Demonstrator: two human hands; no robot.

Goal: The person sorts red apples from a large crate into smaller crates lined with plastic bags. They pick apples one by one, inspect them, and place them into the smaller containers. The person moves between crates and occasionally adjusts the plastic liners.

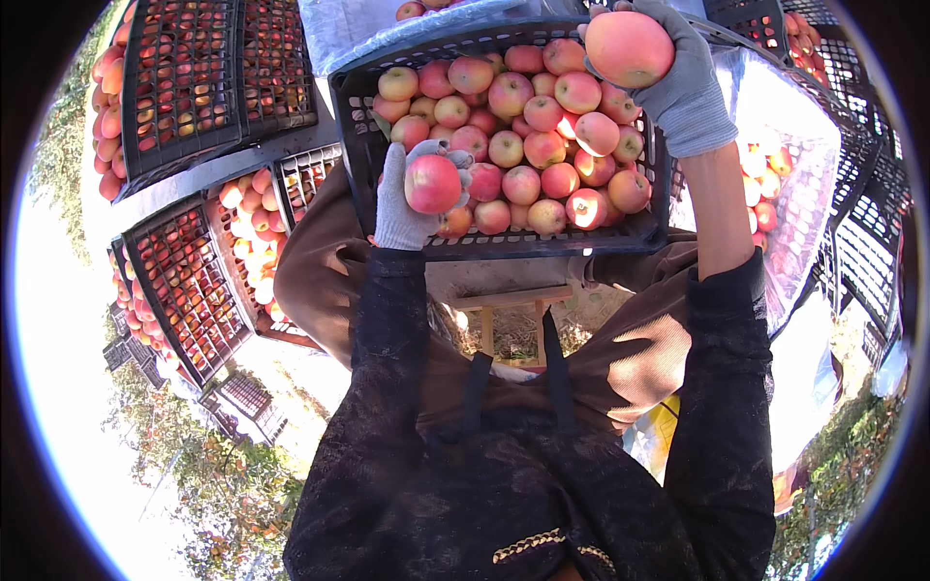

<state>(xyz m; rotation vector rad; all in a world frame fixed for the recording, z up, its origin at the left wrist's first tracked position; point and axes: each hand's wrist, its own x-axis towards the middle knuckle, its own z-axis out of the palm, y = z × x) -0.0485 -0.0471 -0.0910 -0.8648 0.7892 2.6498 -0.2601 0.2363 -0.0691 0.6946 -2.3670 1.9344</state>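
Observation:
My left hand (pixel 411 194), in a pale grey knitted glove, holds a red apple (pixel 432 184) over the near left corner of a black plastic crate (pixel 508 247). At the crate's far right corner my right hand (pixel 672 69), gloved in grey too, grips a pinkish-red apple (pixel 629 49) raised above the rim. Between the hands the crate is filled with loose red and yellow apples (pixel 524 185), some in bright sun. The crate sits before me, close to my knees.
Crates of apples (pixel 192 283) stand stacked at the left. Behind the crate lies a plastic-lined container (pixel 341 36) with a few apples. On the right is another plastic-lined container (pixel 795 210) with apples, beside black crates (pixel 864 240). A wooden stool-like frame (pixel 512 296) shows between my legs.

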